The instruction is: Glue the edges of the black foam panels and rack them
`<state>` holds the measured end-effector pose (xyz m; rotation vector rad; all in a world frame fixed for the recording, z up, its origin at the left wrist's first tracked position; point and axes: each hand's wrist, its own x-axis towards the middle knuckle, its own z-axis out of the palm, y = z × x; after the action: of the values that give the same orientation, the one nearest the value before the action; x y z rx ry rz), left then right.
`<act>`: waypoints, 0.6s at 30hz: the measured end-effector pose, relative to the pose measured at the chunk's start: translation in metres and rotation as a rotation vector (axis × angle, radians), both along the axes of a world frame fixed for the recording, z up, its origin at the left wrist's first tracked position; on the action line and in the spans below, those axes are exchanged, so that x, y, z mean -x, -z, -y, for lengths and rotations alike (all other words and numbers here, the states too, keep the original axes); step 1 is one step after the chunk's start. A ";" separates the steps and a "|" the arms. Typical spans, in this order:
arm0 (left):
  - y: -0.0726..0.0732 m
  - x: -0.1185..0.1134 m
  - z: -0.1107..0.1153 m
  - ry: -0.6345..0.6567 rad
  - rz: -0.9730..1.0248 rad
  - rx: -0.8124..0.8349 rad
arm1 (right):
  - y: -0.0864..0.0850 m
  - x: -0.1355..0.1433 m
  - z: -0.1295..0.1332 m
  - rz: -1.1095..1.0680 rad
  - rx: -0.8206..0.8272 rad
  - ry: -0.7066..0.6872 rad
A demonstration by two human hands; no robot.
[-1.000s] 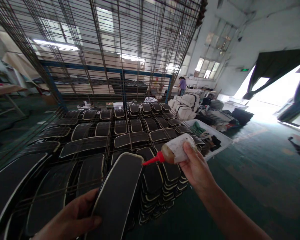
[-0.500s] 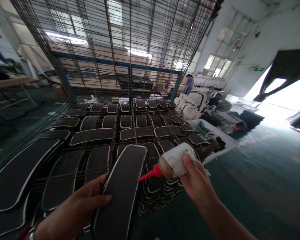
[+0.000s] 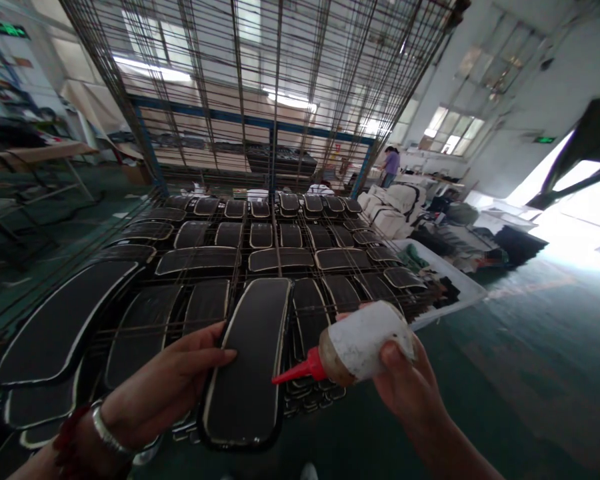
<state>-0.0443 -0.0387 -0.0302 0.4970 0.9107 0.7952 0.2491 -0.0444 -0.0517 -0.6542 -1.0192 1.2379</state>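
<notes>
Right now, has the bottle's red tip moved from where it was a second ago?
Yes, down and a little left: the red tip is now farther below the middle blue post in the view, and less far to its right.

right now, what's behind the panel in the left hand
Beyond the panel in the left hand, rows of similar dark panels with pale edging show. Whatever lies directly behind it is covered, and its far face cannot be seen.

Head-height view, forward and down
</notes>
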 end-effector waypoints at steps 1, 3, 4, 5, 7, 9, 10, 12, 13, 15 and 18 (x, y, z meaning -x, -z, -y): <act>-0.001 -0.001 -0.001 -0.011 -0.013 -0.008 | 0.000 -0.001 0.002 0.011 -0.003 0.000; -0.002 -0.001 -0.002 -0.040 -0.034 -0.027 | 0.000 -0.003 0.006 0.037 -0.003 0.011; -0.003 -0.002 -0.003 -0.056 -0.042 -0.035 | 0.000 -0.004 0.007 0.047 0.002 0.021; -0.004 -0.002 -0.003 -0.067 -0.047 -0.039 | 0.000 -0.004 0.009 0.058 0.002 0.029; -0.004 -0.002 -0.005 -0.084 -0.055 -0.044 | -0.002 -0.005 0.011 0.078 -0.004 0.024; -0.003 -0.002 -0.007 -0.103 -0.069 -0.054 | -0.002 -0.006 0.012 0.078 -0.015 0.027; -0.002 -0.002 -0.008 -0.118 -0.075 -0.063 | -0.002 -0.006 0.012 0.071 -0.018 0.039; -0.001 -0.002 -0.009 -0.155 -0.087 -0.078 | -0.001 -0.008 0.012 0.052 -0.016 0.082; 0.000 -0.002 -0.010 -0.173 -0.091 -0.081 | 0.001 -0.009 0.012 0.053 -0.019 0.092; 0.000 -0.004 -0.012 -0.212 -0.099 -0.074 | 0.008 -0.012 0.013 0.071 -0.041 0.076; -0.001 -0.007 -0.013 -0.262 -0.106 -0.061 | 0.023 -0.007 0.016 0.045 -0.051 0.050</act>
<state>-0.0369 -0.0252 -0.0294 0.4819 1.0659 1.0441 0.2565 -0.0602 -0.0751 -0.6666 -1.0625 1.1549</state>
